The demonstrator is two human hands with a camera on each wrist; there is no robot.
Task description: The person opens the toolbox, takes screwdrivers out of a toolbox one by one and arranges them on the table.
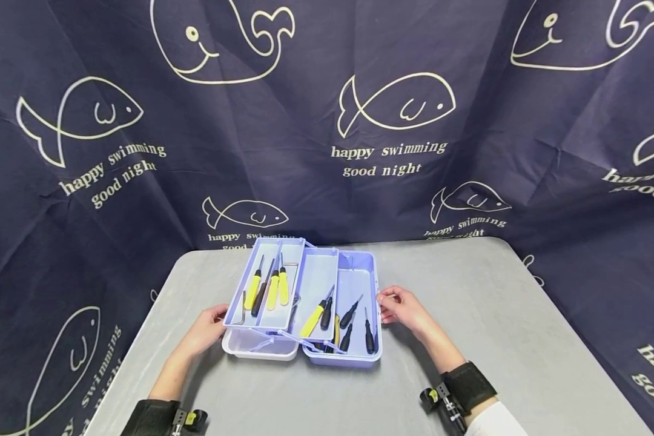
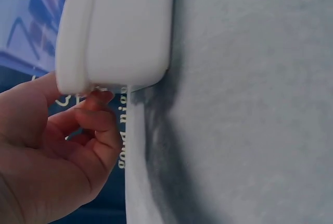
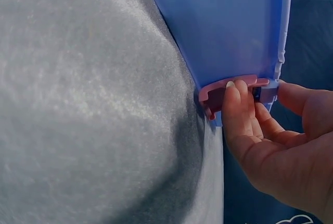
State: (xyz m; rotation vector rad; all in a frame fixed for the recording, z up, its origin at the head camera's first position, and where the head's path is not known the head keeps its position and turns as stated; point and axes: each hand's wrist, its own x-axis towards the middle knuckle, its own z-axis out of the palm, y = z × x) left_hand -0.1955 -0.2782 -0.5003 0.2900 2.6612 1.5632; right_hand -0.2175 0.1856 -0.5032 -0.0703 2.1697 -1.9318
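Toolbox (image 1: 344,361) sits opened out on the grey table (image 1: 327,402), toward the far edge, between both hands. Periwinkle-blue plastic, deep bin at right, two cantilever trays stepped out leftward on blue link arms. White lid (image 2: 130,36) lies under the upper tray; rounded corners, blue slotted pin in its side. Reddish latch (image 3: 216,87) on the bin's right end. Contents: yellow- and black-handled screwdrivers (image 1: 273,290), plus a hex key (image 1: 243,309) in the upper tray.

Left hand (image 1: 206,330): thumb and fingers pinch lid rim. Right hand (image 1: 406,310): thumb at bin rim, fingertips on latch, pinching.

Text: navy backdrop (image 1: 300,163) repeats "happy swimming good night" under white fish outlines.
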